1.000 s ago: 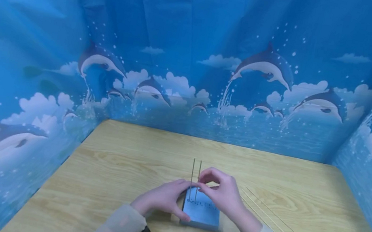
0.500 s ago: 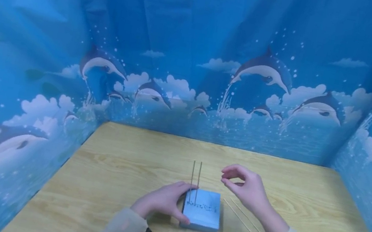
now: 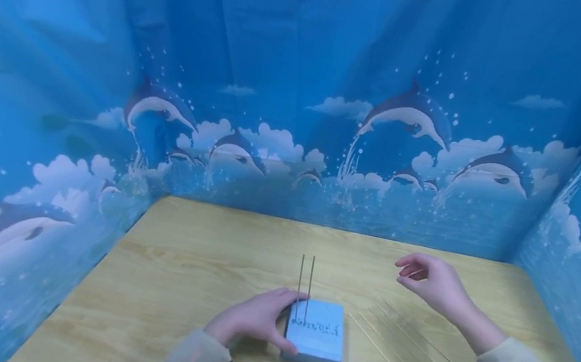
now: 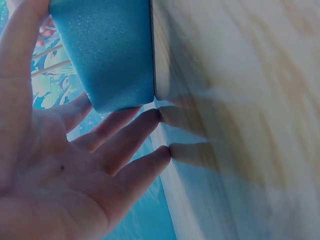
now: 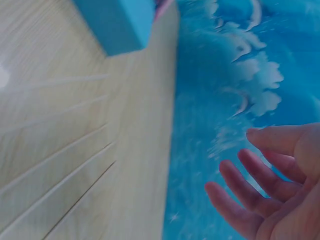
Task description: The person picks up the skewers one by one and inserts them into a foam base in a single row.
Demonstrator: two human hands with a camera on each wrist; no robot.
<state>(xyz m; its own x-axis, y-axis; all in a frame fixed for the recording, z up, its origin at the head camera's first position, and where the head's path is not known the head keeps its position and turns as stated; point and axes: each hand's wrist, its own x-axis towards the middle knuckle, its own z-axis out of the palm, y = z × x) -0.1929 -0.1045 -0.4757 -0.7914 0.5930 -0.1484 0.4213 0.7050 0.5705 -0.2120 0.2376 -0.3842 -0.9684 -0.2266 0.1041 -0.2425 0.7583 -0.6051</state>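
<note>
A blue foam block (image 3: 319, 347) lies on the table with a row of dark holes across its top. Two thin sticks (image 3: 311, 280) stand upright side by side near its left edge. My left hand (image 3: 255, 317) grips the block's left end, thumb at the front and fingers toward the back. In the left wrist view, the lower fingertips of that hand (image 4: 65, 170) touch the table. Off to the right, my right hand (image 3: 437, 285) is above the table with loosely curled fingers and holds nothing. Its fingers also appear apart in the right wrist view.
Several thin loose sticks (image 3: 392, 360) lie slantwise on the table, right of the block and below the right hand. The wooden table (image 3: 180, 290) ends at blue dolphin-print curtains (image 3: 285, 77) at the back and both sides.
My right hand has let go beside the upright sticks and moved right, away from the block, over the loose sticks. The left hand and block stay where they were.
</note>
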